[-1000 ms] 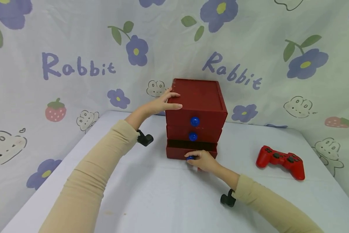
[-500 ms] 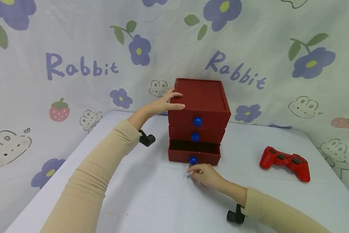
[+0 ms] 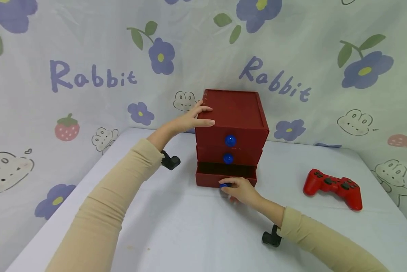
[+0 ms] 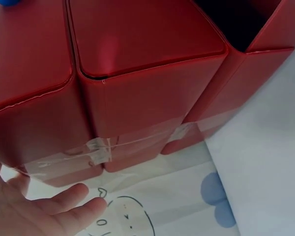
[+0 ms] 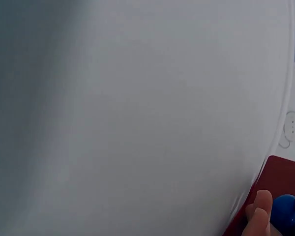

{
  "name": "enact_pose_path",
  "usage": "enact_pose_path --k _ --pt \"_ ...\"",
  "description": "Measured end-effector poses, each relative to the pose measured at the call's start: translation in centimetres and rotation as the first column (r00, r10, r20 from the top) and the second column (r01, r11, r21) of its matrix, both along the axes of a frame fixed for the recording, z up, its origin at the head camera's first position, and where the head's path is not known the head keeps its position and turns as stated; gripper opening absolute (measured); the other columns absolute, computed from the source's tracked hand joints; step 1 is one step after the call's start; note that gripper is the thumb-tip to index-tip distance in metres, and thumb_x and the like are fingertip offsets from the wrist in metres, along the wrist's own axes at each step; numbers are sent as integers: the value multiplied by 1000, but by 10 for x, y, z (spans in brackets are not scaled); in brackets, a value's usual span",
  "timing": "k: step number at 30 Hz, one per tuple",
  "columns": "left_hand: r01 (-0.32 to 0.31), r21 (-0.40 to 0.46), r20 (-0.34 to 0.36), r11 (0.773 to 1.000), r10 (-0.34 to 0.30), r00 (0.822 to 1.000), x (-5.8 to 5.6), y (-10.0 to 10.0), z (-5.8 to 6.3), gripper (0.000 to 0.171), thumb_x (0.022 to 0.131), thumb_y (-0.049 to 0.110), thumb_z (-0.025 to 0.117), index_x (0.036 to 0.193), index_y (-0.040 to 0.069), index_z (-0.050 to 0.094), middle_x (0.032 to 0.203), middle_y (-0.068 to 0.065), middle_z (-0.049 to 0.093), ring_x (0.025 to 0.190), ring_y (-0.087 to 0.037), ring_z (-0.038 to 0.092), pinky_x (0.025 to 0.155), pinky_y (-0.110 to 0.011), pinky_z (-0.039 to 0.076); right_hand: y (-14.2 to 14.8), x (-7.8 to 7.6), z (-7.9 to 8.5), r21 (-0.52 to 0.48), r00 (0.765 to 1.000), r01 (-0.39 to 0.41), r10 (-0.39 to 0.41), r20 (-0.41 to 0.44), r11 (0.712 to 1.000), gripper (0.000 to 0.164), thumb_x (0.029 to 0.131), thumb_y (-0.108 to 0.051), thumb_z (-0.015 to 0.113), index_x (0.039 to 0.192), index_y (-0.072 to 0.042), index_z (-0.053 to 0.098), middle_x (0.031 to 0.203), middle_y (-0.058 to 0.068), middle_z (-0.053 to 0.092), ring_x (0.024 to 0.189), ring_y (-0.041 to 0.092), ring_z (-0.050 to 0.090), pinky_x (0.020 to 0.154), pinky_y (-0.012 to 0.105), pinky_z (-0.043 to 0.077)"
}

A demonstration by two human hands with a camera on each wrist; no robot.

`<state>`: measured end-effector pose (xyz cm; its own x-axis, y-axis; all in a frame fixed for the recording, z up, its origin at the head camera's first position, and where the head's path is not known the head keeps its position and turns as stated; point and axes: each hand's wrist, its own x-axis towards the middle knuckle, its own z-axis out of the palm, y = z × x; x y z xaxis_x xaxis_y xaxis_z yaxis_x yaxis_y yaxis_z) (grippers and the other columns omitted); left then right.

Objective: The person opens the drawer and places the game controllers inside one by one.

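Note:
A red three-drawer cabinet (image 3: 234, 109) stands at the back of the white table, its bottom drawer (image 3: 206, 180) pulled partly out. My right hand (image 3: 243, 192) is at that drawer's front. In the right wrist view its fingers (image 5: 260, 216) pinch the round blue knob (image 5: 285, 215) from both sides. My left hand (image 3: 191, 119) rests on the cabinet's upper left edge, fingers spread and fairly straight. From the left wrist view, part of that hand (image 4: 44, 211) shows beside the cabinet's side wall. The two upper drawers, with a blue top knob (image 3: 230, 141) and blue middle knob (image 3: 228, 158), are closed.
A red game controller (image 3: 334, 189) lies on the table to the right of the cabinet. Behind everything hangs a patterned cloth (image 3: 189, 30) with flowers and rabbits. Clear tape (image 4: 101, 150) runs across the cabinet's side.
Half a second ago my right hand was just in front of the knob, with the drawer slightly farther out. Now it holds the knob and the drawer has slid inward a little. My left hand stays put.

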<state>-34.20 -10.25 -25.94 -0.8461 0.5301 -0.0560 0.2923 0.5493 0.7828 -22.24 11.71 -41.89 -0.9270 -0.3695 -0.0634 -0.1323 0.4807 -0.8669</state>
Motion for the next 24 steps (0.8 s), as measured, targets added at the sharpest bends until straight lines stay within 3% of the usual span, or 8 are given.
enact_pose_path --k 6,11,18,24 --pt "-2 -1 -2 1000 2 1000 1 -1 1 61 87 40 54 140 21 30 153 6 -13 140 -21 -11 109 -55 8 0 7 -1 20 1000 -7 6 20 1000 27 85 -15 64 112 -11 66 61 9 59 50 18 53 47 24 43" --pt "5 4 1 1000 -5 1000 -2 -2 -1 62 87 41 54 140 22 30 153 6 -13 140 -20 -12 109 -54 7 0 15 0 35 999 -31 30 19 999 28 87 -18 62 113 -10 65 65 9 60 47 16 52 46 21 41" --pt "-5 -1 11 1000 5 1000 -3 -2 -1 61 87 42 54 140 24 31 153 9 -13 140 -18 -11 110 -53 7 2 28 1 43 998 -57 55 43 997 29 88 -21 60 115 -11 65 95 7 65 46 16 52 50 20 44" --pt "-1 -2 19 1000 1 1000 -2 -2 1 62 87 42 54 140 23 30 153 8 -13 140 -19 -11 110 -53 7 2 38 1 35 995 -85 83 47 996 29 90 -21 58 116 -11 64 99 8 64 46 17 55 46 18 40"
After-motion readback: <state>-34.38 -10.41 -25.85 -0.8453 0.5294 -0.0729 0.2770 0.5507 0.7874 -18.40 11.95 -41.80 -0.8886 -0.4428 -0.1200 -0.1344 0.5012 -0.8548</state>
